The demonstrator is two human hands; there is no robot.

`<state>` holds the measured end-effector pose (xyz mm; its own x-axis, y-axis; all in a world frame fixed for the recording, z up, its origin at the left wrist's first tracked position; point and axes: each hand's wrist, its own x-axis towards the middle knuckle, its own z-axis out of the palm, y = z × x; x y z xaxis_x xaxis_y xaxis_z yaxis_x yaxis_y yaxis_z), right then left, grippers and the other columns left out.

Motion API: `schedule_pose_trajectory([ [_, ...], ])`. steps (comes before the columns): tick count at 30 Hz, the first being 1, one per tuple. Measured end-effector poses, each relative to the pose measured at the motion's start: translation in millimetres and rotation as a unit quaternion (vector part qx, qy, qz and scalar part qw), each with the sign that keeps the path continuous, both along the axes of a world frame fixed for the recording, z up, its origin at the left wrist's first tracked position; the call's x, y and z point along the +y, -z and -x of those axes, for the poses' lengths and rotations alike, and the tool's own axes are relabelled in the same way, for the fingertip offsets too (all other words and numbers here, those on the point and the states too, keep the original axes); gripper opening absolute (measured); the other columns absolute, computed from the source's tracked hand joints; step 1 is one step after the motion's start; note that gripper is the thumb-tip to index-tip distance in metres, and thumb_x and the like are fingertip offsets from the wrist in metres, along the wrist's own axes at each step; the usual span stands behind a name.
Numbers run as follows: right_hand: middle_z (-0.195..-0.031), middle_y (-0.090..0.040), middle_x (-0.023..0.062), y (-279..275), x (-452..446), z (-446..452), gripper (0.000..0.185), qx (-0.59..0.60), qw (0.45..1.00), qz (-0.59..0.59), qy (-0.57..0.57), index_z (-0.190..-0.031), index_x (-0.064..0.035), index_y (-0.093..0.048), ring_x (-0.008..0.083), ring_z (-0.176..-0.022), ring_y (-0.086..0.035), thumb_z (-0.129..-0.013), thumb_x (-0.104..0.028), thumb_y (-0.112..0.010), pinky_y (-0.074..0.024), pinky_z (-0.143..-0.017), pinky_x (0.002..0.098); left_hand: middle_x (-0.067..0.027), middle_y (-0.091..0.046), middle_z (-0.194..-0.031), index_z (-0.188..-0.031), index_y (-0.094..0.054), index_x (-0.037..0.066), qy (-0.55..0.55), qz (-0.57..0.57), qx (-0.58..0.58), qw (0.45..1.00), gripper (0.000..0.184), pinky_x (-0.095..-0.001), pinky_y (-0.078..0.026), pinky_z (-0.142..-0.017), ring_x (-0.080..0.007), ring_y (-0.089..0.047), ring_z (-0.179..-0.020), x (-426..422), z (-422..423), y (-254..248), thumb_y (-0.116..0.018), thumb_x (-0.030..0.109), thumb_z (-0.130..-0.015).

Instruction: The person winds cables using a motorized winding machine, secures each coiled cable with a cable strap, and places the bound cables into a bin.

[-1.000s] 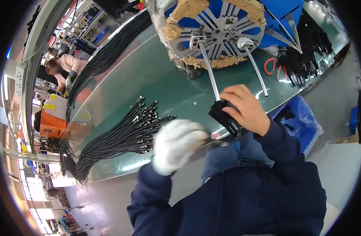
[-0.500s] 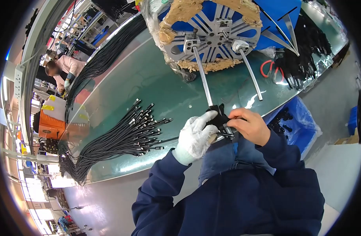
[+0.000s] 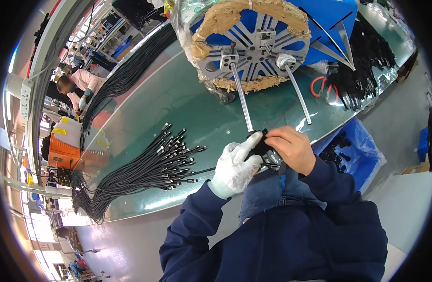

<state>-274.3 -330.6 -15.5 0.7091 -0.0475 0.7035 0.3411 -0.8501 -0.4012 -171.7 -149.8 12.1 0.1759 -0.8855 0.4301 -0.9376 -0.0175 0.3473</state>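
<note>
My left hand (image 3: 235, 168), in a white glove, is closed around a black cable and a black fabric strap. The cable's plug end (image 3: 272, 165) sticks out to the right of the glove, and its tail runs left toward the bundle. White lettering shows on the strap (image 3: 272, 156). My bare right hand (image 3: 292, 148) pinches the strap's upper end between thumb and fingertips, close to my left fingertips. Just above both hands ends a metal rod (image 3: 241, 98) of the wheel-shaped fixture (image 3: 251, 55). How the strap sits around the cable is partly hidden by my fingers.
A bundle of black cables (image 3: 136, 165) lies on the green table (image 3: 197, 105). Red-handled scissors (image 3: 318, 86) and black straps (image 3: 366, 87) are at the right. A lined blue bin (image 3: 366, 155) holds black pieces. Another person (image 3: 84, 84) works at far left.
My right hand has shifted slightly up and left, its fingertips now at the strap's upper end. The lettered part of the strap shows more. My left hand keeps its grip.
</note>
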Motion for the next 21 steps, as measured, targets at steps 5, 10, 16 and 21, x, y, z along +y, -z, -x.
schedule_pose_trajectory([
  [5, -0.101, -0.060, 0.0068, 0, 3, 6, 0.021, 0.015, 1.000, 0.003, -0.002, -0.089, -0.0044, -0.064, 0.0236, -0.085, -0.062, -0.068, -0.003, -0.062, -0.0517, -0.068, 0.0308, -0.0155, -0.052, -0.130, -0.086, -0.059, 0.011, 0.014, -0.010, -0.052, 0.998, 0.018, -0.0386, -0.043, -0.081, -0.0265, -0.058, -0.103, -3, -1, -2, -0.065, 0.014, -0.069],
  [10, -0.100, -0.063, 0.0089, -3, -7, 29, 0.021, -0.005, 0.998, 0.019, -0.055, -0.089, -0.0048, -0.064, 0.0242, -0.080, -0.063, -0.069, -0.002, -0.063, -0.0519, -0.066, 0.0314, -0.0134, -0.054, -0.128, -0.083, -0.058, 0.009, 0.029, -0.058, -0.060, 0.996, 0.014, -0.0400, -0.042, -0.085, -0.0264, -0.056, -0.108, -4, 0, -6, -0.064, 0.013, -0.071],
  [16, -0.085, -0.066, 0.0127, -23, -25, 89, 0.013, -0.041, 0.980, -0.193, -0.016, -0.086, -0.0037, -0.061, 0.0259, -0.072, -0.063, -0.076, 0.004, -0.064, -0.0510, -0.063, 0.0312, -0.0138, -0.055, -0.126, -0.085, -0.058, 0.009, 0.034, -0.059, -0.061, 0.996, 0.014, -0.0401, -0.041, -0.086, -0.0274, -0.055, -0.109, -4, 1, -10, -0.062, 0.013, -0.072],
  [21, -0.082, -0.064, 0.0096, -47, -14, 81, 0.016, 0.030, 0.984, -0.177, -0.005, -0.093, -0.0047, -0.067, 0.0275, -0.073, -0.061, -0.077, -0.006, -0.070, -0.0489, -0.063, 0.0322, -0.0186, -0.053, -0.127, -0.096, -0.062, 0.008, 0.018, -0.023, -0.027, 0.999, 0.031, -0.0388, -0.045, -0.080, -0.0328, -0.058, -0.093, 4, 8, -33, -0.068, 0.011, -0.066],
])
